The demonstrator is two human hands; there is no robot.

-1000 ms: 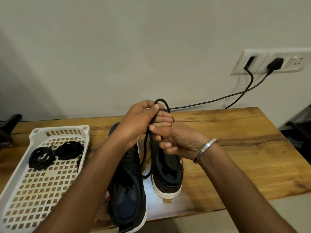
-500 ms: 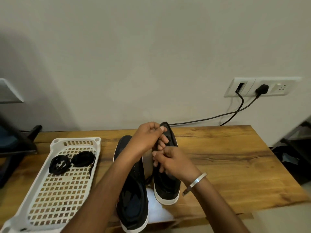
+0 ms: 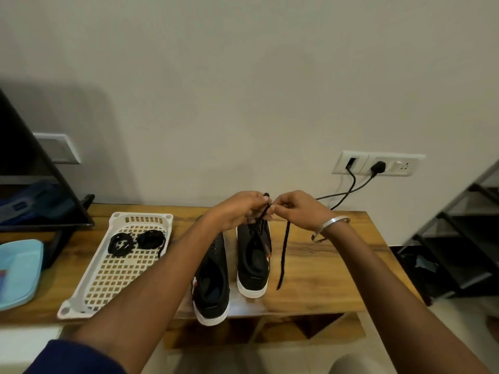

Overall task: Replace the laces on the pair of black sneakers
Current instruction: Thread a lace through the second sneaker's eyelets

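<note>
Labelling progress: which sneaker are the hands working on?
The right sneaker, farther back; both hands pinch its lace above it. The left sneaker is untouched.

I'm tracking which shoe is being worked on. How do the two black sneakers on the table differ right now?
The right sneaker sits farther back on the wooden table; the left sneaker sits nearer, its heel at the front edge. Over the right sneaker both hands, left hand and right hand, pinch a black lace whose free end trails on the table; no lace shows on the left sneaker, whose eyelets look empty. Both are black with white soles, toes toward the wall.
</note>
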